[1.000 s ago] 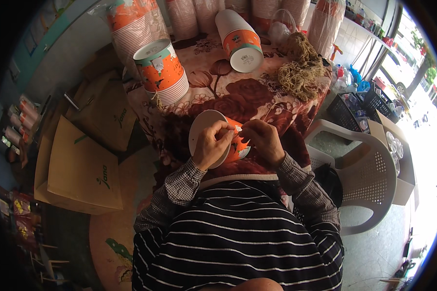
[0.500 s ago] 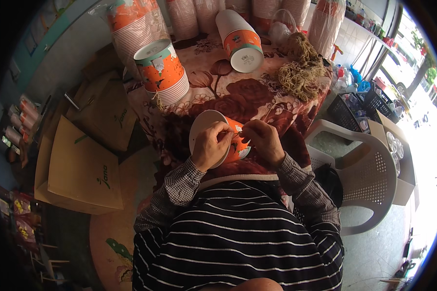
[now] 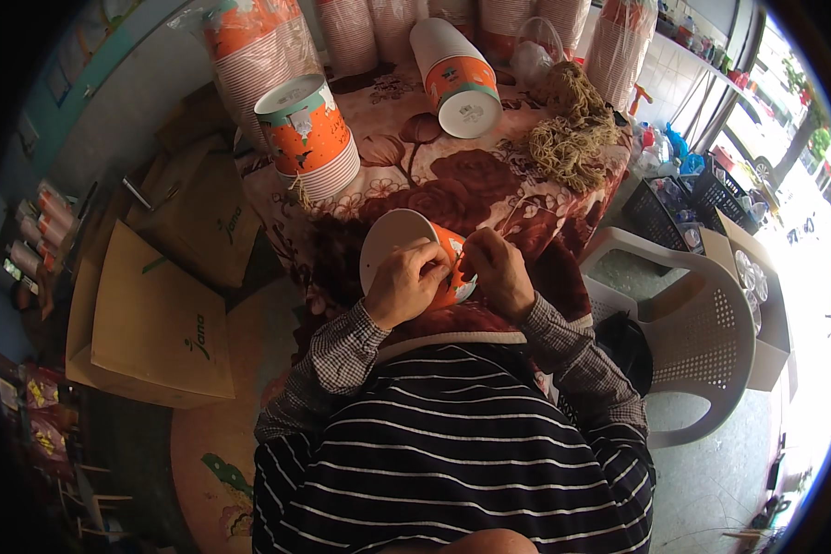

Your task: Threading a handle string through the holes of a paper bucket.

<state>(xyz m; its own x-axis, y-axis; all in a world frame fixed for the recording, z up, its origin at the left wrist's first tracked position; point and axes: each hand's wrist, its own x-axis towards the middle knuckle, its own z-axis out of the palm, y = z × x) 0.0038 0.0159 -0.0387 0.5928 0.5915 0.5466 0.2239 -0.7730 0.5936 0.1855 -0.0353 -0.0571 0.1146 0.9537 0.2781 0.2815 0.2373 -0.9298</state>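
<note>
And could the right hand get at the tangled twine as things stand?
Probably yes: only patterned tablecloth seems to lie between the right hand and the tangled twine, though that hand is busy at the orange cup.

Two bare hands work at a white-and-orange printed paper bucket point(image 3: 454, 295) on a table spread with a red-brown floral cloth point(image 3: 475, 175).
The bucket lies tilted, its round white end facing left; the left hand point(image 3: 403, 284) overlaps that end, while the right hand point(image 3: 499, 273) is at the orange side, both with fingertips bunched, whatever lies between them too small to tell. Beyond, an upright stack of orange paper buckets with pale rims point(image 3: 307, 134) stands left, a white-and-orange bucket stack point(image 3: 452, 78) lies on its side, and a tangled heap of beige string point(image 3: 572, 138) sits right. A white plastic armchair point(image 3: 734, 342) stands right of the table, brown cardboard boxes point(image 3: 162, 323) left.
</note>
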